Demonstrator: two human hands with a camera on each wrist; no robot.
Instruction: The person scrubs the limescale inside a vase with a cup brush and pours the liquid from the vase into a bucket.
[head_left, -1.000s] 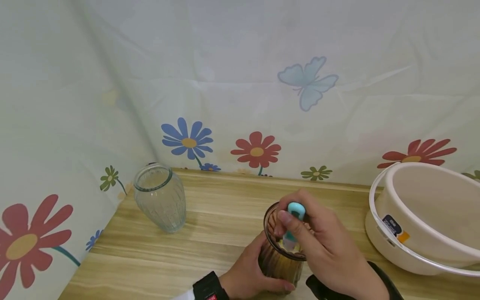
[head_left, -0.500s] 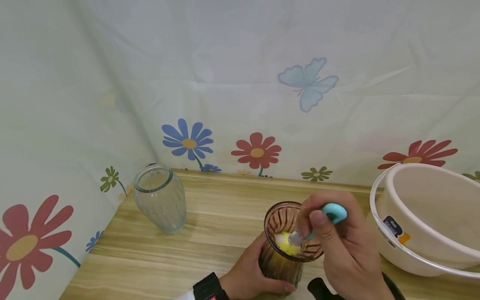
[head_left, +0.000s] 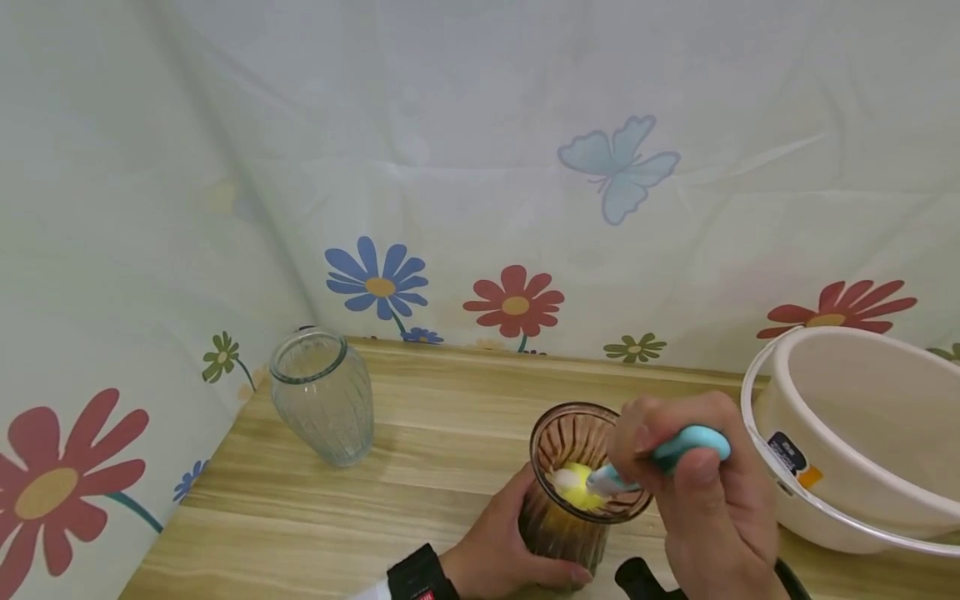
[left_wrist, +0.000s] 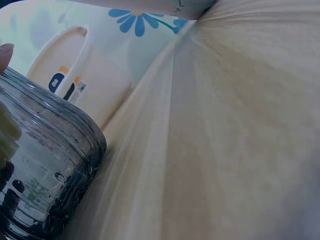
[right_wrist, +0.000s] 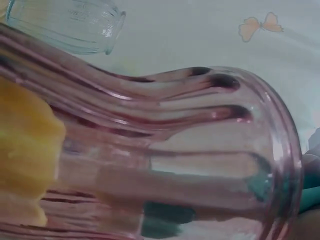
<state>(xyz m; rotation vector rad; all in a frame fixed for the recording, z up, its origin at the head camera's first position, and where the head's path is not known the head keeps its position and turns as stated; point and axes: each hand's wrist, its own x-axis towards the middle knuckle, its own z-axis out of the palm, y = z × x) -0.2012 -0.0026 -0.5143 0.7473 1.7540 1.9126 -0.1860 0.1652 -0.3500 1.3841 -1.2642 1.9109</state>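
My left hand (head_left: 498,542) grips the lower body of a brown ribbed glass vase (head_left: 562,533) from the left, its mouth tilted toward my view. Inside the vase sits the yellow and white sponge head (head_left: 579,486) of a bottle brush, whose turquoise handle (head_left: 693,446) leans out over the right rim. Curled around that handle are the fingers of my right hand (head_left: 712,500). In the right wrist view the yellow sponge (right_wrist: 25,155) shows through the pinkish glass wall (right_wrist: 210,135). Dark spots and drops mark the vase base (left_wrist: 55,175) in the left wrist view.
A clear glass vase (head_left: 322,417) stands at the back left of the wooden table (head_left: 435,417). To the right is a cream bucket (head_left: 862,500) with a raised rim and a carrying handle. A flower-printed curtain (head_left: 450,200) hangs behind the table.
My right hand has moved right and tipped the brush handle from nearly upright to slanting over the right rim, so the sponge now shows. The left hand and the vase have stayed put.
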